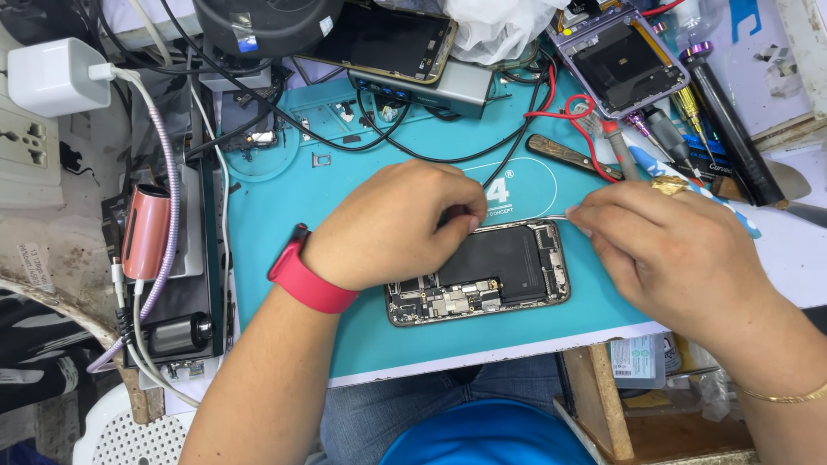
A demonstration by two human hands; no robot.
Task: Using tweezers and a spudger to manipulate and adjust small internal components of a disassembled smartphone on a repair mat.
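Tweezers (560, 217), thin and silvery, sit pinched in the right hand (668, 254) and point at the top edge of the opened phone (482, 274), which lies near the front edge of the teal mat (284, 207). The left hand (396, 226), fingers curled together, presses on that same edge. Steady bracing and a light grip suit such small parts, I judge. Shallow mat recesses (345, 112) hold small dark bits.

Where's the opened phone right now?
Head view, centre: the opened phone lies on the teal mat, between the left hand and right hand.
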